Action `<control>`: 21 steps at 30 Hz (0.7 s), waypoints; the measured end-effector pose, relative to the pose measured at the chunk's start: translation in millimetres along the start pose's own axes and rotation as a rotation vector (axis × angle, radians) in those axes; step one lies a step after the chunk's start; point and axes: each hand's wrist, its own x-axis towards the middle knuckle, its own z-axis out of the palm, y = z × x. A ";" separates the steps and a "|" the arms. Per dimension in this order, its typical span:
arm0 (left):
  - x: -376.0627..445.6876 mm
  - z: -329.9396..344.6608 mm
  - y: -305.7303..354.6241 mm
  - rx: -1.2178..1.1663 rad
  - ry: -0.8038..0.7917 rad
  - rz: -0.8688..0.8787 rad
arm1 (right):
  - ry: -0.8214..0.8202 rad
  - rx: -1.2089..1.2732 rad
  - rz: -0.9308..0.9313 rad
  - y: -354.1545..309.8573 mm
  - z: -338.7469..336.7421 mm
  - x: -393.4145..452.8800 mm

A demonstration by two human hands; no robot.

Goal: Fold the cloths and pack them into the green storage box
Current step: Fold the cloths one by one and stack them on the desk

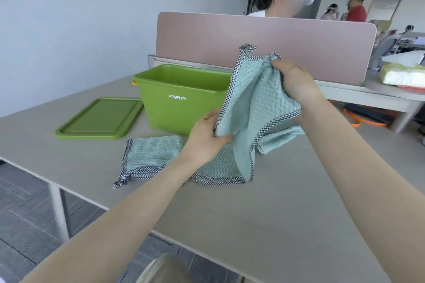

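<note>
I hold a pale teal cloth (255,103) with checkered black-and-white trim up above the table. My right hand (296,82) grips its top edge, and my left hand (207,138) pinches its lower left edge. A second teal cloth (149,153) lies crumpled on the table to the left, and another (218,167) lies flat under the raised one. The green storage box (181,105) stands open behind them, just left of the lifted cloth. Its inside is hidden from here.
The box's green lid (101,118) lies flat on the table left of the box. A pink desk divider (276,46) runs along the table's far edge, with a person behind it. The table's left edge drops to grey floor.
</note>
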 end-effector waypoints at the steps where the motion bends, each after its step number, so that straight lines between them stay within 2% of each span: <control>1: -1.8 -14.7 1.1 -0.074 0.014 -0.027 | -0.012 -0.057 -0.016 -2.4 0.8 -0.1; 3: -0.6 -48.5 -3.5 -0.185 0.011 -0.105 | -0.021 -0.137 0.012 -1.2 -2.4 5.1; 6: -3.5 -103.3 -19.5 -0.305 -0.100 -0.171 | -0.099 -0.160 0.137 13.4 -6.0 12.5; 11: -23.2 -157.2 -32.8 -0.621 -0.194 -0.214 | -0.266 0.016 0.374 43.1 15.5 4.3; 13: -34.5 -163.6 -30.6 -0.771 -0.087 -0.258 | -0.325 0.069 0.419 49.8 32.0 -4.1; 17: -49.7 -165.9 -55.0 -1.390 0.138 -0.291 | -0.363 0.189 0.482 64.3 64.7 -10.1; 18: -53.6 -161.0 -63.0 -1.471 0.173 -0.294 | -0.367 0.206 0.491 66.6 73.1 -12.5; 21: -66.1 -135.2 -81.2 -1.386 0.227 -0.411 | -0.366 0.210 0.537 76.2 92.5 -18.5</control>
